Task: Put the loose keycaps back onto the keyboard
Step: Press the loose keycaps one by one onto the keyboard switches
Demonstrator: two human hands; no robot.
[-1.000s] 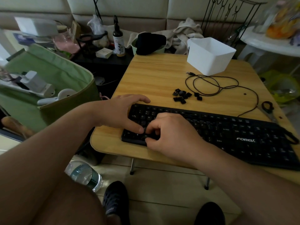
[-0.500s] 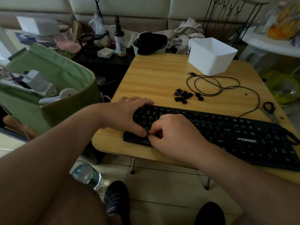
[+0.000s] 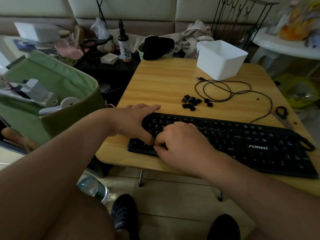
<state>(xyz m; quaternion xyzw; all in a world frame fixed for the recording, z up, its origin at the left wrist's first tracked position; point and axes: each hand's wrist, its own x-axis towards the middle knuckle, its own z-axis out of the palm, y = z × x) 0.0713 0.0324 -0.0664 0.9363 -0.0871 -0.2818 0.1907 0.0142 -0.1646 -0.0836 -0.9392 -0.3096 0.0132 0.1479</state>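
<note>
Since the earlier frame our left hand (image 3: 133,121) has slid slightly right across the keyboard (image 3: 242,141), fingers flat, grip wide. Our right hand (image 3: 181,144) curls at the lower-left keys; whether it pinches a keycap we cannot tell. Loose keycaps (image 3: 191,103) lie mid-frame on the surface (image 3: 164,84).

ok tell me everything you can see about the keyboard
The keyboard is a black full-size board, plastic by its look, with pale key legends and a light FOREV-like logo. It lies flat along the near edge of the wooden table. The left hand rests across its left end; the right hand, fingers curled, works at its lower-left keys.
</note>
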